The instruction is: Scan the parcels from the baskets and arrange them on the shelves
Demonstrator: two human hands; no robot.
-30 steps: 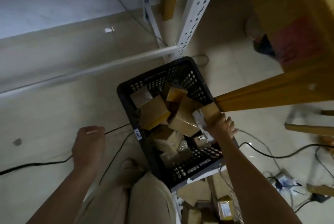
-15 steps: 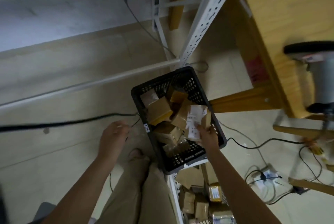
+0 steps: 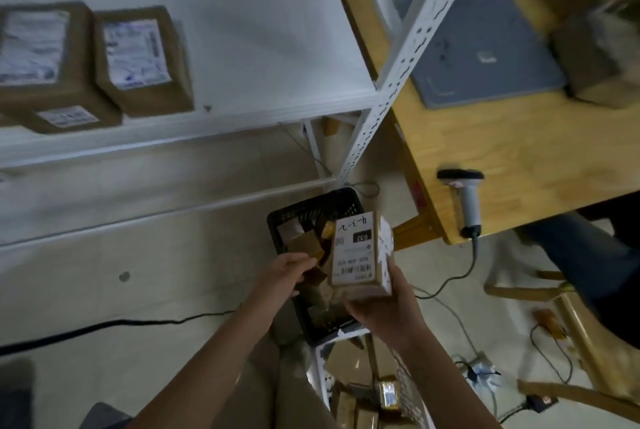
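A parcel [image 3: 360, 255] is held above the black basket [image 3: 304, 217], gripped at its near end from beneath by the right hand [image 3: 384, 310]. The left hand [image 3: 285, 272] is seen just beside its left edge, fingers loosely curled, with nothing held. The parcel's long axis is pointed away from the person, with the label upward and the barcode at the near end. The scanner [image 3: 465, 200] is laid on the table [image 3: 519, 158] to the right, nearer the right hand.

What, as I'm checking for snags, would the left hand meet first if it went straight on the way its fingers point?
Probably the labelled parcel that the right hand grips; the left hand points at its side. Depth is unclear.
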